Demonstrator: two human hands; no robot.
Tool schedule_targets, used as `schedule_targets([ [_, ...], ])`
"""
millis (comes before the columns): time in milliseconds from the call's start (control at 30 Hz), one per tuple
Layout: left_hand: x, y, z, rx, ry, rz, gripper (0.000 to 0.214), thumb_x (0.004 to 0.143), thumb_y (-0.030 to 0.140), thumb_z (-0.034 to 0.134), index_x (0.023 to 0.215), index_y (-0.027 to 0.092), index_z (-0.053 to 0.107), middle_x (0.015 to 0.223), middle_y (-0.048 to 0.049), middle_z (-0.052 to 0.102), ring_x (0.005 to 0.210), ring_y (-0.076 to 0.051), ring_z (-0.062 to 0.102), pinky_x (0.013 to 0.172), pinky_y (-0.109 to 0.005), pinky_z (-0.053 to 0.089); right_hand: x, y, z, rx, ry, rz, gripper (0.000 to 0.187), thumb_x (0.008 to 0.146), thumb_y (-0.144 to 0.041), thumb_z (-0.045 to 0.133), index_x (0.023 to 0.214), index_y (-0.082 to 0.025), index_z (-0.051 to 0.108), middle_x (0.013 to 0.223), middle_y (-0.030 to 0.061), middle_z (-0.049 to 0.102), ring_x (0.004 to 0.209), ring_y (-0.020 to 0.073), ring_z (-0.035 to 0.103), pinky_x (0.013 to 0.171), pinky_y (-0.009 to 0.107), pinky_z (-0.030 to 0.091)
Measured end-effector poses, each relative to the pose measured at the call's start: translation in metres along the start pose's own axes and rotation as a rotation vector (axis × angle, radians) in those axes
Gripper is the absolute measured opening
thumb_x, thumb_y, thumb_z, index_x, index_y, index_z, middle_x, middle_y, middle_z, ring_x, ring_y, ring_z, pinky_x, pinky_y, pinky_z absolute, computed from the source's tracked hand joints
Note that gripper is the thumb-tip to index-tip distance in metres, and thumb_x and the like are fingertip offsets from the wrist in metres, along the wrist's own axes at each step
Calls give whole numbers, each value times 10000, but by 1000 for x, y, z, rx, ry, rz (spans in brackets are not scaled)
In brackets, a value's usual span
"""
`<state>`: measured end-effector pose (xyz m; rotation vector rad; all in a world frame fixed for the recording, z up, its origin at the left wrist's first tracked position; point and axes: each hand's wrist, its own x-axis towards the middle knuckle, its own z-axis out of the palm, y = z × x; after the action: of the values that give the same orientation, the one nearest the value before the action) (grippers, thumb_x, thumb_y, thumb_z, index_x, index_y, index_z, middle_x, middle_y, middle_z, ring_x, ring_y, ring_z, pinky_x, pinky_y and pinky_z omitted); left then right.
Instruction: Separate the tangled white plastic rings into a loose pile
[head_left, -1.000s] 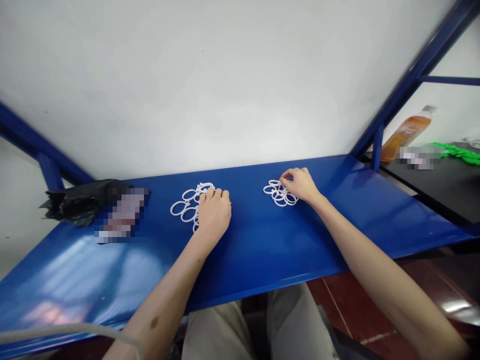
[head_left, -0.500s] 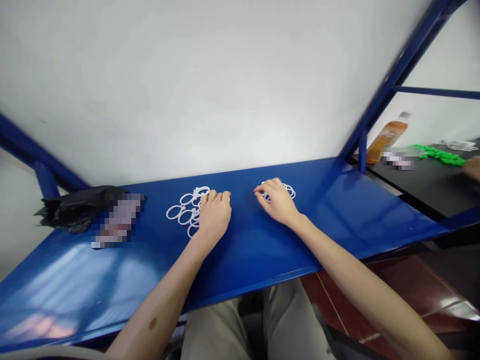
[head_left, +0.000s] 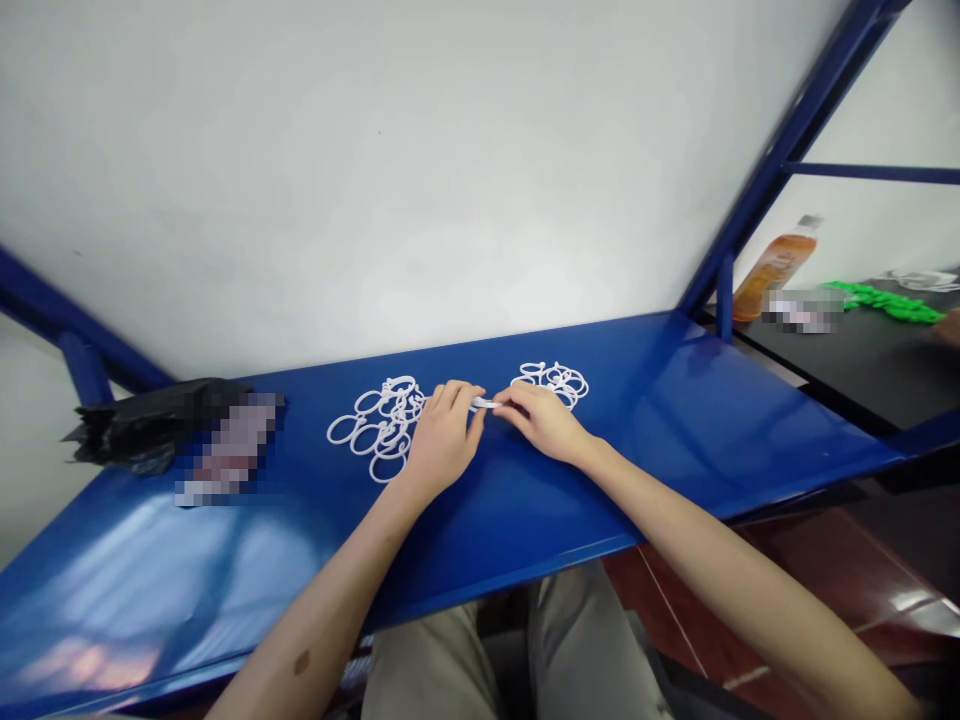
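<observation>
My left hand (head_left: 448, 430) and my right hand (head_left: 544, 420) meet over the middle of the blue table. Between their fingertips is a white plastic ring (head_left: 486, 404), seen nearly edge-on and pinched from both sides. The fingers cover much of it. Left of my left hand lies a loose pile of white rings (head_left: 367, 438), each with a small knob or eyelet; the hand hides part of the pile's right edge. Behind my right hand rests a second cluster of white rings (head_left: 574, 382), partly covered by that hand.
A black plastic bag (head_left: 142, 430) and a blurred-out flat item (head_left: 236, 445) lie at the left of the blue table (head_left: 510, 530). Blue frame bars slope up at both sides. On a dark table at right stand an orange drink bottle (head_left: 780, 270) and a green chain (head_left: 885, 302), near another person's hand.
Both hands have come together. My left hand moved slightly right from the left pile, my right hand moved down and left off its cluster. A white ring now shows between their fingertips.
</observation>
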<state>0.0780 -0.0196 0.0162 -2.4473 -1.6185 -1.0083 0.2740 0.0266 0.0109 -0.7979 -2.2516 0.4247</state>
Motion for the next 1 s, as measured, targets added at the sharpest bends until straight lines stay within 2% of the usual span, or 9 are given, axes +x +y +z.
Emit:
schedule_targets([
  [100,1,-4,0,35,-15,-37,228,1010,262,423,1116,196,614,1113,-89,651,1057,-242,576,934,-396,445,1,-3,-4,38,22,24,189,1028,-314,503,1030,-214,664,926,47,688,845,179,633,776,301,478],
  [433,1,-7,2,121,-28,-96,185,981,319,508,1015,208,652,1036,-75,681,1008,-260,569,902,-409,428,1,-6,-5,19,34,122,232,1031,-344,486,956,-199,650,865,34,694,771,163,640,713,275,459],
  [600,2,-6,1,-61,19,-107,134,973,292,520,992,208,623,1001,-58,702,990,-230,600,921,-397,460,1,-2,-5,0,80,136,240,1021,-338,490,919,-198,658,826,33,676,731,164,624,707,289,480],
  [667,2,-6,2,-155,27,-155,121,961,292,537,1008,212,614,985,-53,698,960,-212,635,903,-380,490,0,0,-4,-2,108,100,183,1000,-312,526,1033,-201,667,903,47,678,708,156,616,716,302,503],
  [733,2,-6,3,-236,21,-193,114,946,291,558,1016,218,609,977,-46,700,923,-198,664,878,-367,512,-1,2,-2,9,120,53,252,988,-280,538,1217,-224,627,1007,64,679,706,151,619,730,315,526],
  [800,2,-5,5,-304,14,-206,111,935,291,571,1014,224,611,967,-38,708,900,-190,677,857,-354,523,-1,2,0,15,107,1,301,996,-260,520,1284,-248,608,1048,72,690,764,166,644,763,327,536],
  [900,2,-3,5,-408,19,-233,137,929,299,583,1042,230,619,951,-27,721,859,-172,678,803,-320,526,-1,-2,2,39,82,-20,234,1010,-269,512,1165,-243,686,999,62,732,872,190,683,811,322,531],
  [1000,2,-1,4,-513,23,-267,164,922,294,594,1071,228,611,882,-4,720,778,-151,667,751,-292,511,0,-6,4,84,71,20,184,998,-278,550,1045,-222,719,943,46,760,843,182,705,783,290,527],
])
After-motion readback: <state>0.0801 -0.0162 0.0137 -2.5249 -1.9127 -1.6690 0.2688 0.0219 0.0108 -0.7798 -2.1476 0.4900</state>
